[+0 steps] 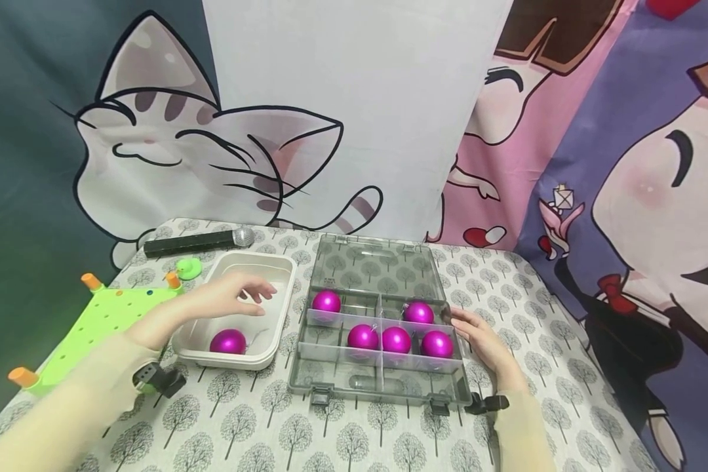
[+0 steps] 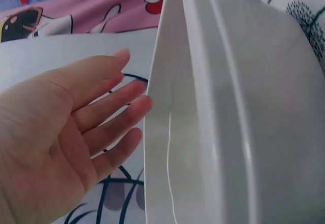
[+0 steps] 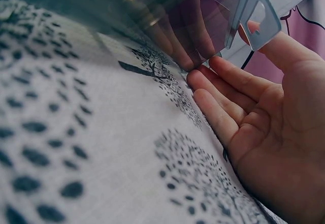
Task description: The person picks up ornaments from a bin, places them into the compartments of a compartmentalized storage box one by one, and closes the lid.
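Observation:
My left hand [image 1: 236,295] hovers over the white plastic tray [image 1: 284,308], its fingers loosely spread with nothing between them. A shiny magenta ball ornament [image 1: 228,341] lies in the tray's near end. To the right, a grey see-through compartment box [image 1: 307,373] has its lid [image 1: 377,269] tipped back. It holds several magenta ball ornaments [image 1: 419,313]: one in each back compartment, one in the middle left, two in the middle right. My right hand [image 1: 484,337] rests its fingertips [image 3: 218,109] against the box's right side wall, thumb up by the rim.
A black microphone [image 1: 197,242] lies behind the tray, near a small green duck toy [image 1: 189,267]. At the left is a green pegboard [image 1: 106,321] with orange legs. The box's two front latches [image 1: 439,406] stick out toward me over the tree-print tablecloth [image 1: 295,436].

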{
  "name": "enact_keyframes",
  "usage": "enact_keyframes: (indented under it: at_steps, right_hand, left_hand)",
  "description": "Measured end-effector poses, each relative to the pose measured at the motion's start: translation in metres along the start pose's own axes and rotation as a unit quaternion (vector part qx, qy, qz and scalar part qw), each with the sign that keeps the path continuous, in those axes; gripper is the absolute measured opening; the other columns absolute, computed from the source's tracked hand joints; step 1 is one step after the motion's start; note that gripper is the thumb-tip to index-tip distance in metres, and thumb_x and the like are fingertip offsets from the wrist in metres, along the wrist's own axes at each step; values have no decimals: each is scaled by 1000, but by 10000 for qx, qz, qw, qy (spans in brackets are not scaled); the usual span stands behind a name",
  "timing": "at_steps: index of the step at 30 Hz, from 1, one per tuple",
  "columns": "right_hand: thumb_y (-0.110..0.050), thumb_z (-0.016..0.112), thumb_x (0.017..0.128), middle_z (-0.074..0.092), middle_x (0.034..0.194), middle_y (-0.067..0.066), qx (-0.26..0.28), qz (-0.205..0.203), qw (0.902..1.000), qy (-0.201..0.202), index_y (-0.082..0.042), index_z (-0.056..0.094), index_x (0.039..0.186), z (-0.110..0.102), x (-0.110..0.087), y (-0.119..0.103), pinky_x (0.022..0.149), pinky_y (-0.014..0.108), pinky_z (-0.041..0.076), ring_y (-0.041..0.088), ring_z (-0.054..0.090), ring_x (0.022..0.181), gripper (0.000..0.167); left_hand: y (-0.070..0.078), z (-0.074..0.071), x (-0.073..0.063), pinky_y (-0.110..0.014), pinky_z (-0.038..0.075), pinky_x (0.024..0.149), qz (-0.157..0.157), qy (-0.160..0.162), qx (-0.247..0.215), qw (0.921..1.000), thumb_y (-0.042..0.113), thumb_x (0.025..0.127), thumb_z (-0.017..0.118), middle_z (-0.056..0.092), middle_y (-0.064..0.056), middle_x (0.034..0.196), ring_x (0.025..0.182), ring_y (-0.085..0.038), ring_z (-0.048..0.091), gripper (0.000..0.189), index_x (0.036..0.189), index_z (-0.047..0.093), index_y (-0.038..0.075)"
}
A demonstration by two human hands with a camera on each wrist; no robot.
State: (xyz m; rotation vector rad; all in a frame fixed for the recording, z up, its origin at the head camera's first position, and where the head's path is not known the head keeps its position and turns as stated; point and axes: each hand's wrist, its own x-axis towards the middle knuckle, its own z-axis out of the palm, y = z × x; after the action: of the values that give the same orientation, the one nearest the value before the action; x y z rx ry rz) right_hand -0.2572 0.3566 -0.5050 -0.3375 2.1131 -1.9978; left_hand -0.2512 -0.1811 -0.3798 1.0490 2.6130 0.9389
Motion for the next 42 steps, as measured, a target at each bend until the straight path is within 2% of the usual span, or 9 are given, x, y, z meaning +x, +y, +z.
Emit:
enact_keyframes:
  at_steps: [5, 9, 14, 22, 30, 32, 34, 38, 42]
  right_hand:
    - [-5, 44, 101, 66, 117, -17, 4, 0, 10000, -47, 21, 28, 140, 2, 1, 0, 96, 10, 44, -3, 60, 111, 49]
    - [-4, 45, 101, 66, 119, -15, 83, -61, 9999, -65, 22, 27, 139, 2, 0, 0, 97, 11, 45, -1, 61, 111, 49]
    - [-3, 44, 101, 66, 117, -15, 71, -13, 10000, -8, 22, 29, 139, 1, 0, -1, 96, 11, 46, -2, 61, 110, 48]
    - [-5, 45, 101, 64, 117, -18, 22, 71, 10000, 52, 23, 24, 140, 2, -1, -2, 96, 10, 45, -4, 60, 110, 52]
    - [-6, 45, 101, 63, 119, -18, -25, 48, 10000, -24, 22, 25, 141, 1, 1, -1, 97, 9, 44, -4, 59, 112, 52]
    - [-5, 45, 101, 65, 119, -17, 33, -2, 10000, -57, 22, 25, 140, 1, 1, -1, 97, 10, 45, -3, 60, 111, 51]
    - [-4, 44, 101, 65, 119, -15, 89, -52, 9999, -101, 23, 25, 139, 0, 1, 0, 98, 12, 46, -1, 61, 111, 50]
    - [-4, 44, 101, 66, 120, -14, 117, -84, 9998, -120, 23, 26, 138, 0, 1, 1, 97, 12, 46, 0, 62, 111, 49]
    - [-5, 45, 101, 66, 118, -16, 86, -62, 9999, -104, 23, 25, 139, 0, 1, 0, 97, 10, 45, -2, 61, 111, 51]
  left_hand:
    - [-7, -4, -7, -50, 57, 87, -231, -172, -7, 9996, 17, 85, 73, 68, -22, 112, 100, -36, 67, 44, 120, 61, -7]
    - [-12, -5, -15, -52, 55, 89, -508, -531, 13, 9973, 22, 85, 73, 65, -23, 118, 105, -37, 64, 52, 125, 57, -7]
    - [-14, -2, -20, -56, 50, 96, -826, -1147, -6, 9900, 29, 85, 73, 61, -23, 125, 112, -39, 60, 59, 129, 55, -6]
    - [-14, 1, -22, -59, 47, 98, -1218, -1699, -371, 9772, 28, 84, 74, 57, -28, 129, 116, -47, 56, 61, 130, 52, -6]
    - [-11, 5, -25, -54, 48, 100, -1457, -1972, -142, 9694, 21, 80, 77, 63, -21, 121, 112, -36, 60, 54, 125, 58, -1]
    - [-10, 7, -26, -46, 52, 94, -1482, -2025, -70, 9680, 20, 78, 77, 65, -18, 118, 109, -31, 61, 53, 123, 59, 0]
    - [-10, 8, -25, -40, 56, 81, -1586, -2103, -81, 9647, 19, 78, 77, 65, -13, 113, 100, -25, 61, 52, 123, 60, 1]
    - [-8, 11, -26, -28, 55, 60, -1961, -2181, -231, 9557, 17, 78, 76, 62, -5, 102, 84, -15, 58, 45, 119, 61, 6]
    - [-9, 14, -27, -27, 55, 60, -2138, -2179, -309, 9518, 17, 78, 75, 61, -2, 97, 77, -13, 58, 35, 110, 64, 9]
